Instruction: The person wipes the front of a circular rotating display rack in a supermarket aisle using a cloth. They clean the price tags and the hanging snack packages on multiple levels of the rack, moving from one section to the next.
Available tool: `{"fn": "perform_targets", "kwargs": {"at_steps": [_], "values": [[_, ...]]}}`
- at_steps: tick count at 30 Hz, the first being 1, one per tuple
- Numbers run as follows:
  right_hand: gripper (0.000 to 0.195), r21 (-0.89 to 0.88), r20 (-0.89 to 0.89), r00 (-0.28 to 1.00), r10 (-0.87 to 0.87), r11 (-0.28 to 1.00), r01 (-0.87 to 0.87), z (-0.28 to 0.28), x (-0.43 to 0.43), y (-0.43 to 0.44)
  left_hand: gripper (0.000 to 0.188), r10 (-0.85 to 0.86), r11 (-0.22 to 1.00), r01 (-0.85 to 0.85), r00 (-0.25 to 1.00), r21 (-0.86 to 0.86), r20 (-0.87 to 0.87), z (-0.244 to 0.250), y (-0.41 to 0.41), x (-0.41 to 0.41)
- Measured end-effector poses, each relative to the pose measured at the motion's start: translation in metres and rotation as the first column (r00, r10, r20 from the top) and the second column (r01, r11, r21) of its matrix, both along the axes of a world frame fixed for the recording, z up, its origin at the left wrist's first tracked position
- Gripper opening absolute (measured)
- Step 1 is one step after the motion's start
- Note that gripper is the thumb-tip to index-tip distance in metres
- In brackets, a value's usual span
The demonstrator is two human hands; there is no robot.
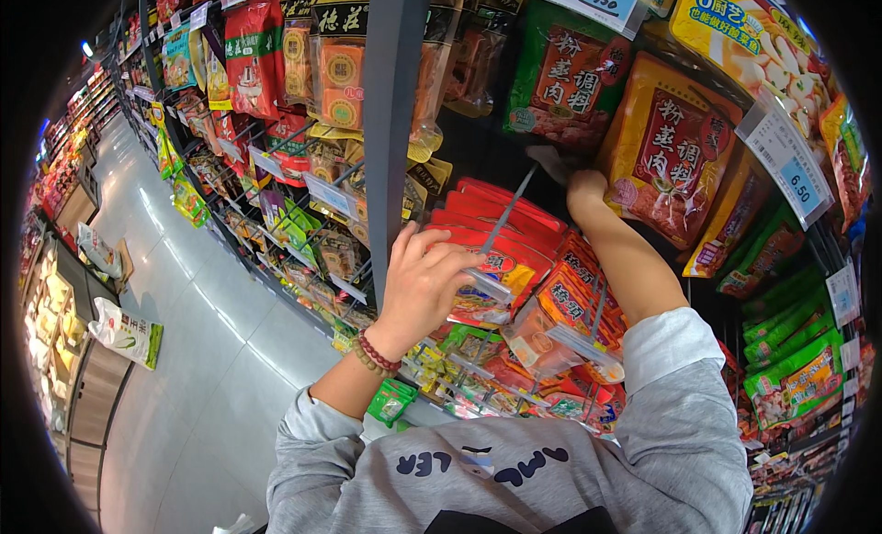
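My left hand (426, 276), with two beaded bracelets at the wrist, has its fingers bent around the front end of a metal display hook (508, 209). A clear price-tag holder (490, 286) sits at that end, beside my thumb. Red seasoning packets (493, 224) hang in a row on this hook. My right hand (586, 188) reaches into the dark back of the rack, near the hook's rear end. Its fingers are mostly hidden, and a pale blurred piece (549, 163) shows next to them. A yellow-and-red packet (672, 148) hangs just right of my right hand.
A dark upright post (393, 127) stands left of my hands. Orange-red packets (575, 293) hang on a neighbouring hook below my right forearm. Green packets (796, 375) fill hooks at the right. The tiled aisle floor (213, 369) runs along the left, with a white bag (127, 333) beside the opposite display.
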State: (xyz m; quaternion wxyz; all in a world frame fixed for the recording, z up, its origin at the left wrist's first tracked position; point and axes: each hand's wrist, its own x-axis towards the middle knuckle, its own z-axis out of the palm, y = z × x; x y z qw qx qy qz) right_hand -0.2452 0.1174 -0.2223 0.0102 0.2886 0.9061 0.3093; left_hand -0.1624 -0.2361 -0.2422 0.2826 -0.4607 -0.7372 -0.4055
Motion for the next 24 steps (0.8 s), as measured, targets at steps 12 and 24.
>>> {"fn": "perform_targets", "kwargs": {"at_steps": [12,24], "values": [[0.024,-0.234,-0.366,0.841,0.399,0.835,-0.498,0.057,0.058,-0.052,0.024,-0.011,1.0,0.011,1.0,-0.019,-0.016,0.0,0.001,0.002],[0.033,-0.208,-0.374,0.847,0.377,0.856,-0.473,0.071,0.047,-0.06,0.023,-0.005,1.0,0.005,1.0,-0.022,-0.019,0.001,0.002,0.003]]}}
